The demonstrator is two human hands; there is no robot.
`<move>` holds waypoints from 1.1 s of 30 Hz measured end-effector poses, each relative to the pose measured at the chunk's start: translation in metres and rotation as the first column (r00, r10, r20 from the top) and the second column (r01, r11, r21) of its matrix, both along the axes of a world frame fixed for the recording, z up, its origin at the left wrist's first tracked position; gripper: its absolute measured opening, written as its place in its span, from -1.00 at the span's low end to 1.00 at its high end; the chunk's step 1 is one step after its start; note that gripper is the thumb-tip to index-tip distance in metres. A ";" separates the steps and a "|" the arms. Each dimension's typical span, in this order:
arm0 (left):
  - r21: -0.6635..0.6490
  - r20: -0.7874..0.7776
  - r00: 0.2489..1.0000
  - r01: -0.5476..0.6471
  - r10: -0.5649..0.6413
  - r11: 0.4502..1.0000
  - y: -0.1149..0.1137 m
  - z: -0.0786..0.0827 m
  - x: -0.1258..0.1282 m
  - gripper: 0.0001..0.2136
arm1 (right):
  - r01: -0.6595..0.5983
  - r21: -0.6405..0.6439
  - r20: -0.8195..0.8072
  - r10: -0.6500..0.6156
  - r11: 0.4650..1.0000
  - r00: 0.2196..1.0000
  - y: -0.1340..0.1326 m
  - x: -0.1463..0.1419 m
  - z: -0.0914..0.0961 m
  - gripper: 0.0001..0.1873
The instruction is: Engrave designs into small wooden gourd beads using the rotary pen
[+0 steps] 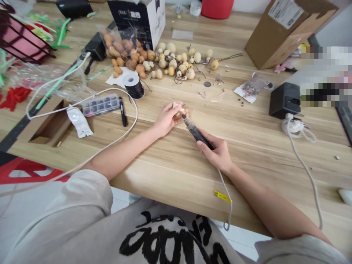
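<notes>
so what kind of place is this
Probably a small craft workshop: a wooden table strewn with small gourds, a spool of black cord, and the right hand holding a corded pen-like tool to a piece in the left hand.

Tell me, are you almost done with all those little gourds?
Nothing looks clearly finished yet. In hand: the left hand holds one small gourd, and the right hand holds a corded pen tool with its tip at it. Left: the pile of gourds behind, brown and pale.
</notes>
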State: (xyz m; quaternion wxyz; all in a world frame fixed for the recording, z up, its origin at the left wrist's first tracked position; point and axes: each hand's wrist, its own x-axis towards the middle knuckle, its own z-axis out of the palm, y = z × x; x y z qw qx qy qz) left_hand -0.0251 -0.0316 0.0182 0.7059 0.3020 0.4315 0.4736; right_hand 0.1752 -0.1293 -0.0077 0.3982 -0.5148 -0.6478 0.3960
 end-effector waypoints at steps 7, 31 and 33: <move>0.007 0.021 1.000 -0.004 0.003 1.000 0.001 -0.002 0.000 -0.83 | 0.024 -0.006 0.004 -0.024 1.000 1.000 -0.001 0.000 0.001 -0.44; -0.004 0.093 0.996 -0.015 0.015 1.000 0.001 -0.002 -0.001 -0.78 | 0.055 0.001 0.037 -0.055 0.998 0.998 -0.004 -0.002 0.007 -0.43; -0.003 0.086 0.996 -0.010 0.010 1.000 0.001 -0.001 -0.001 -0.81 | 0.037 0.014 0.038 -0.038 0.999 0.999 -0.003 -0.002 0.007 -0.45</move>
